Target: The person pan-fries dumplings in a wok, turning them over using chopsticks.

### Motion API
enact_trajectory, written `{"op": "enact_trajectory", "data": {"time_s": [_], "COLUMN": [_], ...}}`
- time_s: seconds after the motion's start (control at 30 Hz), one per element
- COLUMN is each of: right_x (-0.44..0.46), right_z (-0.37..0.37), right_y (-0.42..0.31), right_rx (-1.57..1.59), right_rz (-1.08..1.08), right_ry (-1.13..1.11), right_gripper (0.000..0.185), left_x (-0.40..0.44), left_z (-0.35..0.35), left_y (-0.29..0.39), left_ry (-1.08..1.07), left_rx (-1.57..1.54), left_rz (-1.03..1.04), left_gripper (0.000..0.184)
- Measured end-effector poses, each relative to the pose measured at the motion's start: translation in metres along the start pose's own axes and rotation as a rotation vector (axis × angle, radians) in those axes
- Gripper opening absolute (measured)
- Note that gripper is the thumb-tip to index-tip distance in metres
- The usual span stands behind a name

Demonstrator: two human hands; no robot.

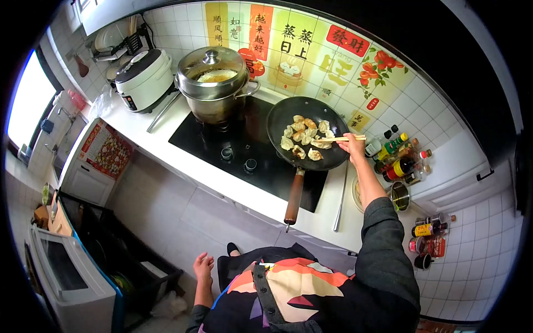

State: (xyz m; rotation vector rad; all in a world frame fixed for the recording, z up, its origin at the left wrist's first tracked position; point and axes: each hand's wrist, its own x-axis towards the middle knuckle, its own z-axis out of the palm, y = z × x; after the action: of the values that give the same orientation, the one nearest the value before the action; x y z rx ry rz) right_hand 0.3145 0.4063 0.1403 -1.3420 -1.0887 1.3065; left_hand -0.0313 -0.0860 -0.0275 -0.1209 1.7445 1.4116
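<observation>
Dumplings: clustered inside the black pan, some browned; hard prodding could tear their skins.
Chopsticks: reaching over the pan's right side.
Right hand: fingers grasping the chopsticks near the rim; a slip might burn them.
Pan handle: unheld, pointing towards the table's front edge; a bump could swing it.
Left hand: fingers loosely curled, apparently empty, well apart.

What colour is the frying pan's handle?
The handle is reddish brown; it shows in the head view, the only one.
</observation>
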Motion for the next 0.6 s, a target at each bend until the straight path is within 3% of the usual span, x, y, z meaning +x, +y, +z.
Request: {"op": "enact_trajectory", "data": {"time_s": [0.37, 0.57, 0.6], "right_x": [0.005, -0.013, -0.014], "right_z": [-0.009, -0.001, 0.001], "right_y": [0.007, -0.008, -0.005], "right_rx": [0.052, -0.03, -0.182], "right_rz": [-0.049, -0.144, -0.18], "right_ry": [0.115, -0.004, -0.012], "right_gripper": [0.02, 0.018, 0.018], "left_x": [0.004, 0.002, 0.003], "left_z": [0.001, 0.003, 0.003], "left_y": [-0.003, -0.002, -0.002], "left_ry": [-0.016, -0.02, -0.025], "left_rx": [-0.01, 0.002, 0.007], "left_rz": [0.004, -0.01, -0.01], "left_gripper": [0.023, 0.024, 0.024]}}
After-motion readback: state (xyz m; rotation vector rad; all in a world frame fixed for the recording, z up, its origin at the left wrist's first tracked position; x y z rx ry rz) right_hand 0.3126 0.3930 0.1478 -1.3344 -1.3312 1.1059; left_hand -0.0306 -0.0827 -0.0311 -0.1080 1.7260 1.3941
